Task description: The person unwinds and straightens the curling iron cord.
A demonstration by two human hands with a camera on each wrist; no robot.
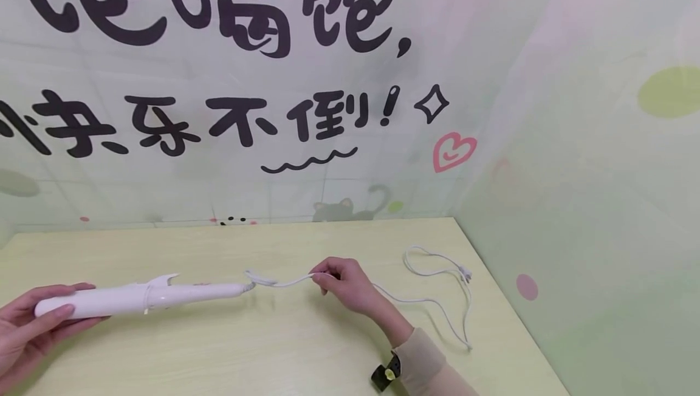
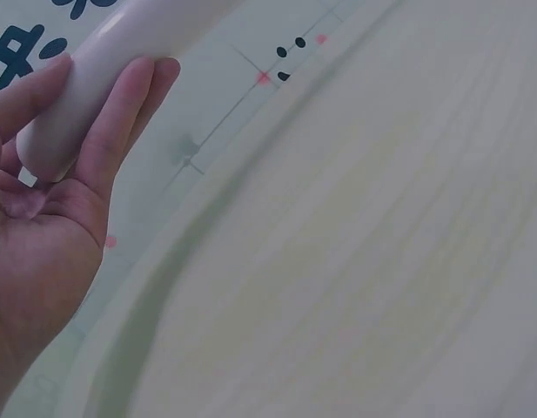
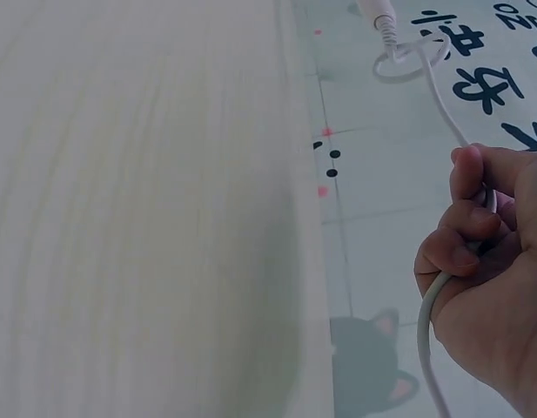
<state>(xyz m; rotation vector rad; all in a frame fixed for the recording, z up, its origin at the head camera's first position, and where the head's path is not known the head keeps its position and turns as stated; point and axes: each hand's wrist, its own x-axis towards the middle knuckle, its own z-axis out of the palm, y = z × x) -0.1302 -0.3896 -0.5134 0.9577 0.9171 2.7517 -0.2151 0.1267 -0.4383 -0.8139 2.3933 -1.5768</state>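
Observation:
A white curling iron [image 1: 186,294] with a small lever on its upper side is held level above the table. My left hand [image 1: 38,326] grips its thick rounded end, thumb on the near side; the left wrist view shows fingers [image 2: 116,122] along that end. From the thin end comes a white power cord [image 1: 401,299], with a small loop [image 3: 413,57] close to the iron. My right hand [image 1: 346,283] pinches this cord a short way from the loop. In the right wrist view the cord runs through its curled fingers.
The rest of the cord lies in bends on the right of the pale wooden table [image 1: 180,359], its plug [image 1: 465,273] near the right edge. A printed wall [image 1: 219,195] stands behind the table and another wall [image 1: 601,226] on the right. A dark watch [image 1: 386,373] is at the right wrist.

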